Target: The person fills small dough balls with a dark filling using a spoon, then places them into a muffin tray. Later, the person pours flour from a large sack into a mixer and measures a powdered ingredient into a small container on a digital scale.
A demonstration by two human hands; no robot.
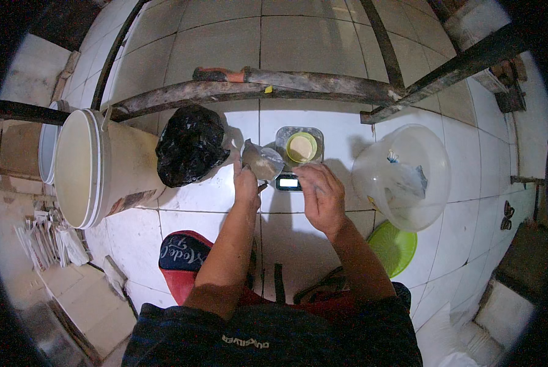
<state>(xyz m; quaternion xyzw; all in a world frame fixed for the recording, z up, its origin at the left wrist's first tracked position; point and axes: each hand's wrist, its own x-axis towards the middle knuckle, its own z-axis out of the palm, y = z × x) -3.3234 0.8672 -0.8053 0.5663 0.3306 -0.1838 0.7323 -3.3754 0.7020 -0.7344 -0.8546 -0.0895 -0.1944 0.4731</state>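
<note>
My left hand [247, 184] is shut on an opened silvery packet [262, 161] with beige powder inside. The packet tilts towards a digital scale [282, 133] lying on the tiles. On the scale's platform stands a small yellow-green cup [315, 147] holding pale powder [300, 147]. Close to the cup's near side and the lit display [288, 182] is my right hand [322, 195], its fingers bent. Whether anything is between those fingertips is hidden. A small dark piece [262, 187] shows beside my left hand; I cannot tell what it is.
Left of the packet sits a black plastic bag [191, 147], beside a large white bucket [131, 160]. A translucent tub [432, 179] and a green lid [395, 252] are at the right. An orange-and-black-handled tool [223, 75] lies on the frame's crossbar [347, 94] beyond the scale.
</note>
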